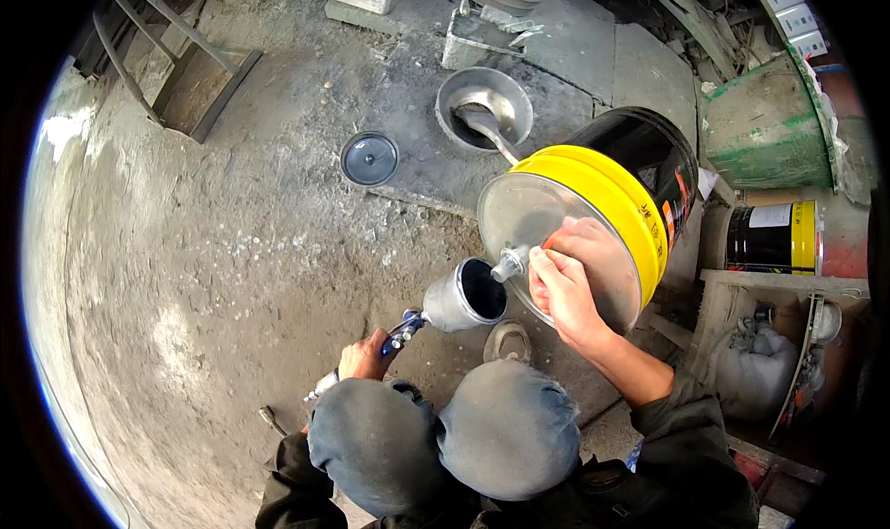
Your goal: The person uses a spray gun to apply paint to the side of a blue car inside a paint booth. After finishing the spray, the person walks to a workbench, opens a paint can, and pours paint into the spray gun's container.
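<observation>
My left hand [364, 356] is closed around the grip of a spray gun [404, 332] with a blue and chrome body. The gun's metal cup [449, 305] is open and tilted, its dark mouth just below the tap [509, 265]. That tap sticks out of the shiny metal end of a yellow and black drum [607, 191], which lies tipped toward me. Beside the spout my right hand [565, 299] is closed on the tap's handle, of which only a reddish bit shows by the fingers. Any flow into the cup is too small to make out.
Beyond the drum stands a metal bowl [524, 102] with a scoop inside. A dark round lid [369, 159] lies left of it. Far left is a metal cart [199, 89]. At right are a green bin [766, 126], another drum [769, 237] and a cluttered box [742, 330].
</observation>
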`<act>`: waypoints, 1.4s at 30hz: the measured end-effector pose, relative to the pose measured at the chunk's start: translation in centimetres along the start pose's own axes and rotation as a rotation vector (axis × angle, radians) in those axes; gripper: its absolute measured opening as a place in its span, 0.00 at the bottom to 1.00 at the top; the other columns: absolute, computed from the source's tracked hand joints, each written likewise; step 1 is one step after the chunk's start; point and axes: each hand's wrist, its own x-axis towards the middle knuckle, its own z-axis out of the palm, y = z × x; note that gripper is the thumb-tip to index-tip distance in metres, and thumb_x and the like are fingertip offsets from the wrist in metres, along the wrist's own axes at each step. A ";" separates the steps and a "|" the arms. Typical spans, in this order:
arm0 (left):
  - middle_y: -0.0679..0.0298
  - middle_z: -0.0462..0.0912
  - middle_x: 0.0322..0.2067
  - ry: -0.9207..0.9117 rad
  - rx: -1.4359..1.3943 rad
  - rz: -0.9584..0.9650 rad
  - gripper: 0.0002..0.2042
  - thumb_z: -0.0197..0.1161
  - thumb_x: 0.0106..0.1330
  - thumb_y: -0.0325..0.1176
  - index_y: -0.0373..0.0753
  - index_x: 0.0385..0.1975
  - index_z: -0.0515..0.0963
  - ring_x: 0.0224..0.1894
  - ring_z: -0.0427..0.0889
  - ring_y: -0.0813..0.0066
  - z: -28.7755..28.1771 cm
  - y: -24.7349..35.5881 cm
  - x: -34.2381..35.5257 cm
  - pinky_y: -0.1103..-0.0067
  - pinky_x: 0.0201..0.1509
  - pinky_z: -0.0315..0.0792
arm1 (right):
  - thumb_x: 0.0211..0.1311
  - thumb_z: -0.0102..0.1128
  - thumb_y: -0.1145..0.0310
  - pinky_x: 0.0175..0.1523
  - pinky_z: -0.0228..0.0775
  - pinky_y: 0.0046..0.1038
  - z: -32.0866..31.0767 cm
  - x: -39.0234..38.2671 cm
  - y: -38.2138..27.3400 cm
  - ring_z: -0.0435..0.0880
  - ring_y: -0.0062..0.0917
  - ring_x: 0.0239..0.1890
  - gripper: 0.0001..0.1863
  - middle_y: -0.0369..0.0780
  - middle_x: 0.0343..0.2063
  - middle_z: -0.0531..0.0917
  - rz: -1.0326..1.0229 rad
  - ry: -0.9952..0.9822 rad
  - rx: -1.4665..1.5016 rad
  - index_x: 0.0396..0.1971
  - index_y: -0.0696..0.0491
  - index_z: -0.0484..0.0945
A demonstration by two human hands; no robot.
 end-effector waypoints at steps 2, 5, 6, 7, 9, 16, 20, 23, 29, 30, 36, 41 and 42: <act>0.54 0.80 0.22 0.009 -0.008 0.027 0.14 0.62 0.60 0.47 0.43 0.30 0.72 0.28 0.81 0.50 -0.2 0.2 0.2 0.61 0.30 0.72 | 0.71 0.47 0.58 0.21 0.51 0.15 0.0 -0.1 -0.3 0.60 0.10 0.16 0.18 0.27 0.15 0.65 0.007 0.000 0.014 0.21 0.49 0.67; 0.54 0.80 0.23 -0.004 -0.011 0.017 0.14 0.62 0.61 0.47 0.43 0.30 0.72 0.28 0.81 0.50 -0.5 0.8 0.4 0.61 0.30 0.72 | 0.71 0.47 0.58 0.21 0.51 0.15 -0.1 -0.1 -0.6 0.60 0.10 0.16 0.17 0.27 0.15 0.65 0.008 0.012 0.024 0.21 0.49 0.67; 0.54 0.81 0.23 -0.007 -0.011 0.006 0.14 0.62 0.61 0.48 0.43 0.31 0.72 0.28 0.81 0.50 -0.5 0.9 0.4 0.62 0.30 0.72 | 0.71 0.47 0.59 0.21 0.51 0.15 -0.1 -0.1 -0.7 0.60 0.10 0.16 0.17 0.27 0.15 0.65 0.002 0.014 0.024 0.21 0.49 0.67; 0.54 0.81 0.23 0.001 -0.014 0.011 0.14 0.62 0.61 0.48 0.43 0.31 0.73 0.28 0.81 0.50 -0.6 1.0 0.4 0.62 0.30 0.72 | 0.71 0.47 0.59 0.21 0.51 0.15 -0.2 -0.2 -0.8 0.60 0.10 0.16 0.17 0.27 0.15 0.65 -0.002 0.014 0.029 0.21 0.49 0.67; 0.54 0.81 0.23 0.015 -0.022 0.018 0.14 0.62 0.61 0.48 0.43 0.31 0.73 0.28 0.81 0.50 -0.7 1.1 0.4 0.62 0.31 0.72 | 0.71 0.47 0.59 0.21 0.51 0.15 -0.1 -0.3 -0.9 0.60 0.10 0.16 0.17 0.27 0.15 0.65 -0.007 0.012 0.040 0.21 0.49 0.67; 0.54 0.80 0.21 0.064 -0.021 0.039 0.15 0.64 0.60 0.48 0.42 0.30 0.74 0.27 0.81 0.50 -0.5 0.8 0.3 0.63 0.29 0.72 | 0.71 0.48 0.59 0.19 0.49 0.14 -0.3 -0.7 -1.9 0.59 0.09 0.15 0.17 0.27 0.15 0.64 0.020 0.008 0.074 0.21 0.48 0.67; 0.53 0.80 0.22 0.041 -0.045 0.103 0.16 0.63 0.61 0.49 0.42 0.30 0.74 0.27 0.81 0.49 -1.4 1.5 1.2 0.62 0.30 0.73 | 0.71 0.47 0.58 0.17 0.47 0.15 -1.8 -1.2 -3.4 0.57 0.09 0.13 0.18 0.26 0.14 0.63 0.012 0.007 0.083 0.20 0.48 0.66; 0.52 0.80 0.22 0.015 -0.047 0.151 0.16 0.61 0.62 0.49 0.41 0.32 0.74 0.28 0.81 0.48 -2.6 2.7 2.4 0.61 0.31 0.72 | 0.71 0.47 0.57 0.16 0.45 0.15 -3.2 -1.5 -5.4 0.57 0.10 0.12 0.19 0.26 0.13 0.62 -0.001 0.012 0.087 0.19 0.48 0.66; 0.51 0.79 0.21 0.027 -0.123 0.295 0.17 0.61 0.62 0.51 0.41 0.33 0.75 0.27 0.79 0.47 -4.2 6.1 5.8 0.61 0.31 0.72 | 0.71 0.45 0.59 0.14 0.38 0.14 -7.5 -1.9 -11.8 0.51 0.09 0.10 0.14 0.25 0.12 0.58 0.002 0.084 0.081 0.23 0.47 0.65; 0.51 0.78 0.20 0.040 -0.142 0.323 0.17 0.62 0.62 0.51 0.41 0.33 0.75 0.27 0.79 0.47 -4.6 6.7 6.2 0.61 0.30 0.72 | 0.71 0.45 0.59 0.14 0.37 0.14 -8.4 -2.0 -12.9 0.50 0.08 0.10 0.14 0.25 0.12 0.57 -0.036 0.096 0.057 0.24 0.47 0.66; 0.52 0.79 0.20 0.070 -0.314 0.382 0.16 0.66 0.59 0.47 0.40 0.32 0.75 0.25 0.79 0.50 -5.7 7.9 6.8 0.64 0.29 0.72 | 0.69 0.50 0.57 0.13 0.37 0.14 -13.5 -1.4 -17.6 0.51 0.06 0.10 0.15 0.23 0.11 0.60 -0.196 0.301 -0.152 0.26 0.50 0.72; 0.54 0.79 0.20 0.089 -0.400 0.269 0.15 0.67 0.59 0.45 0.39 0.32 0.75 0.24 0.79 0.53 -6.4 5.8 4.7 0.66 0.28 0.72 | 0.68 0.52 0.52 0.14 0.42 0.14 -22.6 3.0 -18.9 0.57 0.07 0.11 0.20 0.25 0.12 0.65 -0.384 0.545 -0.482 0.28 0.55 0.78; 0.54 0.78 0.19 0.149 -0.394 0.269 0.14 0.68 0.59 0.43 0.38 0.30 0.75 0.22 0.78 0.53 -6.1 5.3 4.3 0.67 0.26 0.71 | 0.67 0.52 0.50 0.14 0.45 0.17 -24.9 4.4 -19.2 0.59 0.09 0.11 0.22 0.26 0.12 0.66 -0.449 0.627 -0.561 0.28 0.55 0.78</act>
